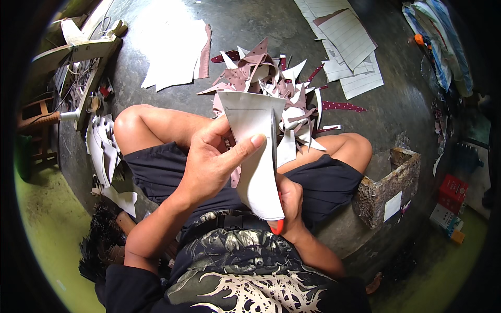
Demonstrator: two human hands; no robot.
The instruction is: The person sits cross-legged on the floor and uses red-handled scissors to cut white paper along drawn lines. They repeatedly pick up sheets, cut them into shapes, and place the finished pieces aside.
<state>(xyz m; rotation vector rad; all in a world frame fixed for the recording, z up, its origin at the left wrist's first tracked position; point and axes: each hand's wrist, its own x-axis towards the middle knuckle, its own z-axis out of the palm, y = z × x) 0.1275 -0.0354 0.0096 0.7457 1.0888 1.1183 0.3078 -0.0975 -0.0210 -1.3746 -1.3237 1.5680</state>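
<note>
Close in, above the lap, the white piece (259, 185) hangs upright between both hands, its narrow curved end toward the shirt (235, 255). The left hand (211, 156) pinches it, thumb flat on the near face and fingers behind. The right hand (291, 203) curls round an orange-handled tool (280, 226), apparently scissors, at the piece's right edge; the piece covers most of that grasp, so I cannot tell how firm it is. As I judge it, a cut could stray past the outline, since the sheet is bent and held in the air with no backing; the left fingers, hidden behind it, could also be nicked if the blades swing left. Just beyond, pink, white and dark red scraps (242, 77) lie heaped between the knees, where a good piece could get lost among offcuts. Beside the right knee stands a crusted box (371, 203), its inside not clear to me. Farther right, a red carton (452, 193) hides its contents, while past the lined sheets (347, 41), toward the far right, a blue-and-white sack (433, 31) conceals whatever it holds
</note>
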